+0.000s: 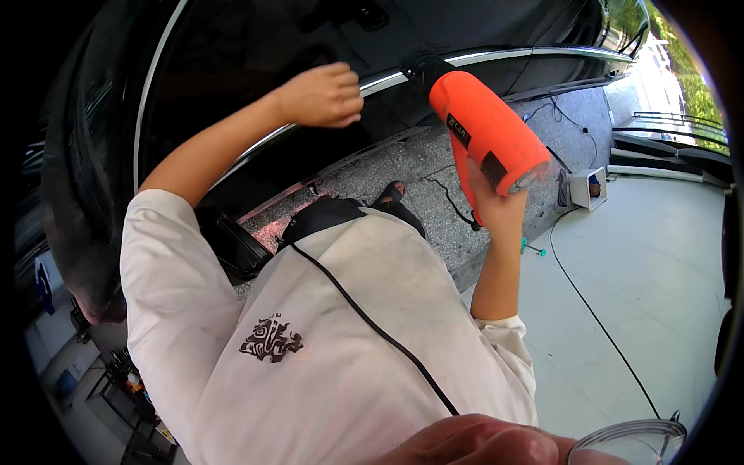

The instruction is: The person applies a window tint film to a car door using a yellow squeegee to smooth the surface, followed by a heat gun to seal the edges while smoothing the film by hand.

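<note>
My right hand (500,203) is wrapped round the handle of an orange heat gun (485,125). Its black nozzle (419,67) points at the glossy black side of a car (244,70), close to the chrome trim strip (383,84). Left of the nozzle, my left hand (325,96) is held in a fist in front of the car's side, its fingers curled in; no object shows in it. Whether it touches the panel cannot be told. A black cord hangs from the foot of the heat gun's handle.
Speckled stone floor (442,232) runs beside the car, with loose cords on it. A white bin (588,189) stands at the right, near a long black cable (593,317) on the pale floor. A green-handled tool (533,249) lies beyond my right forearm. Dark and white strips lie farther right.
</note>
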`<action>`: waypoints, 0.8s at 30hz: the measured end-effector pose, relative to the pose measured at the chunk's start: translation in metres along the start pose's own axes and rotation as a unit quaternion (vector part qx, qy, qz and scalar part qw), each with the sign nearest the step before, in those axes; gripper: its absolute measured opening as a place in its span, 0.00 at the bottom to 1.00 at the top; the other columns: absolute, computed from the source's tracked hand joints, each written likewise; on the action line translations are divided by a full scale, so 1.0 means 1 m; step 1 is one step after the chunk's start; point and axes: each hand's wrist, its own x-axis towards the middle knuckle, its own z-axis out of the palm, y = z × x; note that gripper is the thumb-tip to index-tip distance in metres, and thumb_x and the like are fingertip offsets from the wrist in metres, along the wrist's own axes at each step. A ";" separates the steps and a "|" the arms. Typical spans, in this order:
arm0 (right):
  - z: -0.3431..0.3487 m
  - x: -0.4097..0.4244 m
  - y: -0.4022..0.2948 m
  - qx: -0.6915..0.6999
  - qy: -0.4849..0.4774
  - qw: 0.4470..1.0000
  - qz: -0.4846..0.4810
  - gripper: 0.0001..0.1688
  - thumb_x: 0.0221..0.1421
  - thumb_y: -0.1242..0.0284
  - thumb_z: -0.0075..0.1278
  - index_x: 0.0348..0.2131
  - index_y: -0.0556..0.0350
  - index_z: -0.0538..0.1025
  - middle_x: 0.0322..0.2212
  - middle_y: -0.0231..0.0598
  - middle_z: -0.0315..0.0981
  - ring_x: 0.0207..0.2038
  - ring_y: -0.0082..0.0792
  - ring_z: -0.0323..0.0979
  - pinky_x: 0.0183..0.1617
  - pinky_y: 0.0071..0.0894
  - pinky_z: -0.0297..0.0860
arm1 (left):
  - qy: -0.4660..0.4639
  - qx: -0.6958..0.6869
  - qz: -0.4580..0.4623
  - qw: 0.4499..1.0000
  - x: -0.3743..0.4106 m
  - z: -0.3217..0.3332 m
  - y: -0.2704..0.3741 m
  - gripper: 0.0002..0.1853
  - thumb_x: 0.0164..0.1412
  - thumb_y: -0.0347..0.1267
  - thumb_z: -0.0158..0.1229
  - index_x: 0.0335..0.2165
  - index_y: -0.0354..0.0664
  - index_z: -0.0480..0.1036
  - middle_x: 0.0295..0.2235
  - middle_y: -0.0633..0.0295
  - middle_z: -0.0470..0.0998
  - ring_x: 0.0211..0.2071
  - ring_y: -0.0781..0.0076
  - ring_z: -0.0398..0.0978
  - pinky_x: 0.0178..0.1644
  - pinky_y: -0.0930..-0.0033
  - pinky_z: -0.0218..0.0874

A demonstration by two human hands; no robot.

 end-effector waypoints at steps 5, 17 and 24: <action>0.009 -0.014 0.004 0.013 0.025 0.998 0.058 0.15 0.51 0.78 0.58 0.40 0.63 0.73 0.28 0.34 0.75 0.28 0.23 0.72 0.34 0.24 0.69 | 0.102 0.243 -0.236 0.935 0.047 -0.078 -0.042 0.29 0.56 0.41 0.53 0.53 0.38 0.65 0.59 0.56 0.62 0.62 0.61 0.56 0.66 0.57 0.43; 0.028 0.008 -0.036 -0.010 -0.021 0.999 0.024 0.17 0.49 0.79 0.59 0.40 0.63 0.73 0.33 0.37 0.74 0.32 0.28 0.72 0.38 0.28 0.68 | -0.134 -0.088 -0.141 0.977 -0.001 -0.008 0.064 0.20 0.52 0.43 0.59 0.40 0.43 0.72 0.47 0.58 0.71 0.53 0.60 0.65 0.61 0.57 0.51; 0.034 -0.009 -0.009 0.040 -0.025 0.995 0.092 0.19 0.48 0.79 0.60 0.42 0.63 0.73 0.38 0.40 0.74 0.38 0.32 0.73 0.45 0.31 0.67 | 0.048 0.195 -0.339 0.919 -0.015 -0.023 0.029 0.30 0.49 0.41 0.61 0.51 0.46 0.67 0.62 0.59 0.57 0.65 0.59 0.47 0.67 0.50 0.38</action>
